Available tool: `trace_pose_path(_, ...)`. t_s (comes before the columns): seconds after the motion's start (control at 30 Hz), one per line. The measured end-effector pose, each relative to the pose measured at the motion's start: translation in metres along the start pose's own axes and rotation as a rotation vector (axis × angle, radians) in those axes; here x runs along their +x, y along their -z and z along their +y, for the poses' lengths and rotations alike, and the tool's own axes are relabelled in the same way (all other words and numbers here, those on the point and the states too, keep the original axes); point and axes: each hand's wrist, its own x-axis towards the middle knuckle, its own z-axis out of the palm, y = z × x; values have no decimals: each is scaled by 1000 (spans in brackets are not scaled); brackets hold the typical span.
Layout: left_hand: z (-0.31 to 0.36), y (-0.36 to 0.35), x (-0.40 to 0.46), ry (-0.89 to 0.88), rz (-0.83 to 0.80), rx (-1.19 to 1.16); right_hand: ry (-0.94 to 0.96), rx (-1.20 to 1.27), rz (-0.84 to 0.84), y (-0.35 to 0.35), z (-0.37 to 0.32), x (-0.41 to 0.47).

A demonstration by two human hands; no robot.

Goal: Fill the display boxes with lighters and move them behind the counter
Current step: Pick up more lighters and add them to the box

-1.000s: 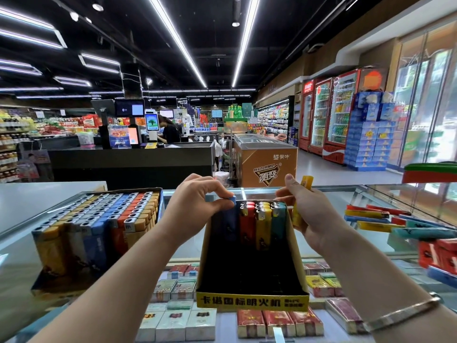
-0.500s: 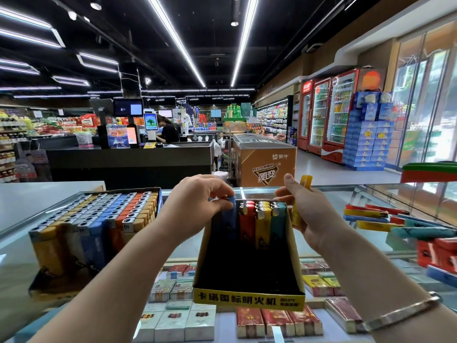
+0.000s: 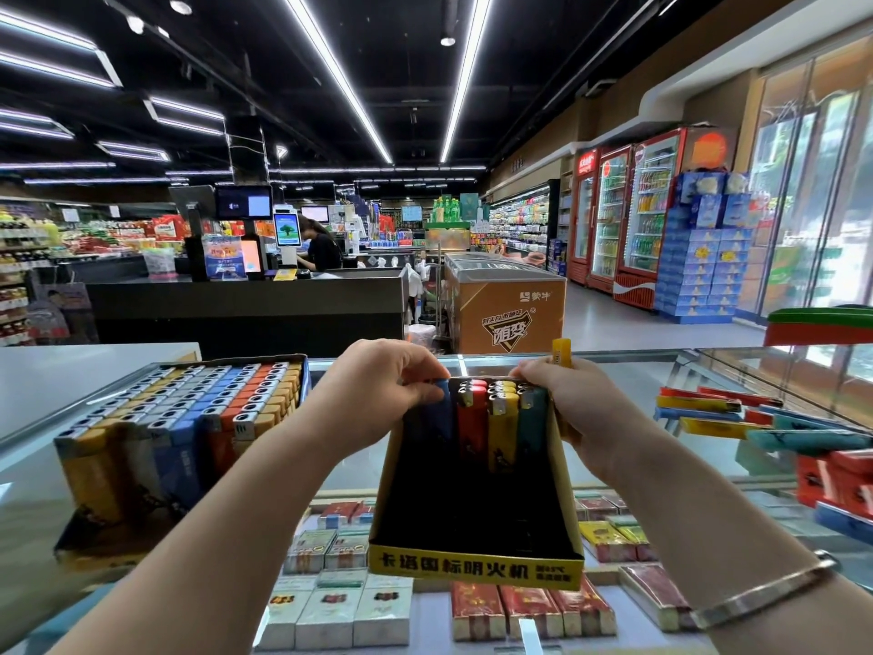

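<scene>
Loading step: left hand (image 3: 378,390) pinches a blue lighter (image 3: 441,408) into the yellow display box (image 3: 475,562); right hand (image 3: 581,413) apparently grips a yellow lighter (image 3: 561,353), due next alongside.

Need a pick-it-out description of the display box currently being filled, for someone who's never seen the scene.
On the glass counter, find the two display boxes. The target is the middle one, between the left hand and the right hand. Unlike the full box to its left, it holds one back row of lighters and has a yellow front strip.
</scene>
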Motion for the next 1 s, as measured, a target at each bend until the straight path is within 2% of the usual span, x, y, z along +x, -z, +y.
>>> trace_pose_path(0.13,2,-4,2,-48,57,144,0,-27,-9,-1,-1,0)
trace_pose_path(0.3,7,-8,2,-81,-5,187,-21,-17,-14,-1,-1,-1)
trace_pose_path(0.47,5,-6,0,-48,-29,108,-27,-25,-16,-1,0,0)
trace_pose_path(0.63,3,-5,-4,0,42,-3,-21,-11,-33,-1,0,1)
trace_pose_path(0.83,5,2,-1,83,-72,-61,-23,16,5,1,-1,0)
trace_pose_path(0.93,8,4,-3,99,-140,-100,49,56,51,4,-3,-2)
trace_pose_path(1.0,12,4,-4,71,-115,10,100,161,16,6,-8,-3)
